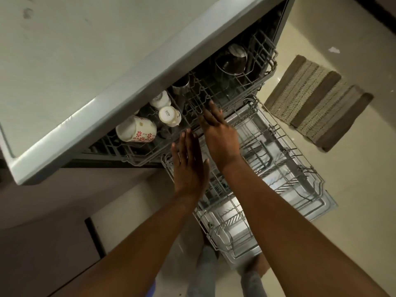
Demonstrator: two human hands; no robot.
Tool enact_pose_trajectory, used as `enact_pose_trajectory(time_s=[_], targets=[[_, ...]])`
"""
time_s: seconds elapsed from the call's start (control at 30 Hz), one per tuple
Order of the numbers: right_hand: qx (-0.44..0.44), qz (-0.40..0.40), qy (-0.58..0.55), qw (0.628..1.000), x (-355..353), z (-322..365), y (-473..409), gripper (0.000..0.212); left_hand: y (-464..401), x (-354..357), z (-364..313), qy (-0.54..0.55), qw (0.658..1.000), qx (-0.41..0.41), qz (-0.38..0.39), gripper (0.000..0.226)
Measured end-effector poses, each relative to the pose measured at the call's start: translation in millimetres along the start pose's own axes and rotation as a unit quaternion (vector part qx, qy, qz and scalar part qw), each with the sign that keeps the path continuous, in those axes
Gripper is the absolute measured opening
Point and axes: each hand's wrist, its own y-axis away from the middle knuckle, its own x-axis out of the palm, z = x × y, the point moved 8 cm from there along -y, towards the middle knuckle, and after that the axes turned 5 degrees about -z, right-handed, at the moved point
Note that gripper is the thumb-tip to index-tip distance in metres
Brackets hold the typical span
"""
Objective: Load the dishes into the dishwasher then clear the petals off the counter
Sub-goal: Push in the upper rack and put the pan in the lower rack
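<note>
The dishwasher's upper rack is part way out under the grey counter. In it lie a white mug with red flowers, two small white cups, a steel cup and a dark steel bowl. My left hand has straight fingers that touch the rack's front edge. My right hand lies flat against the rack's front wires, fingers straight. Below, the lower rack is pulled out over the open door.
A striped brown and cream mat lies on the pale tiled floor to the right. A scrap of white paper sits on the floor beyond it. My legs and feet stand by the near end of the lower rack. Cabinet fronts are at lower left.
</note>
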Motion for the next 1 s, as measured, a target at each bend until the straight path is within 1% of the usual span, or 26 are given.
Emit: enact_pose_trajectory(time_s=[0.07,0.13,0.27,0.47,0.63,0.73,0.9,1.0], targets=[[-0.003,-0.017,0.001,1.0,2.9,0.4,-2.3,0.061,-3.2,1.3,4.8,0.002,1.0,0.003,-0.007,0.09],[-0.005,-0.027,0.0,1.0,5.2,0.6,-3.4,0.059,-4.5,3.1,8.9,0.014,1.0,0.009,-0.013,0.088],[-0.007,-0.024,-0.002,1.0,7.8,-2.0,-11.2,0.059,-13.5,8.5,11.8,0.027,0.999,0.017,-0.019,0.086],[-0.018,0.055,0.008,0.998,18.8,4.3,-50.7,0.06,-44.5,-0.3,29.7,0.03,0.999,-0.007,-0.041,0.091],[-0.013,0.069,-0.002,0.997,26.6,6.0,-67.0,0.064,-56.7,3.6,43.2,0.054,0.998,0.03,-0.032,0.094],[-0.018,0.072,-0.013,0.997,27.4,4.6,-66.8,0.068,-56.8,5.6,43.6,0.056,0.998,0.031,-0.027,0.1],[-0.044,0.074,-0.002,0.996,27.5,5.7,-65.0,0.084,-53.3,0.2,39.7,0.045,0.999,0.023,-0.018,0.106],[-0.08,0.097,0.007,0.992,16.5,11.9,-59.9,0.075,-49.7,-8.1,32.1,0.055,0.998,0.005,-0.019,0.102]])
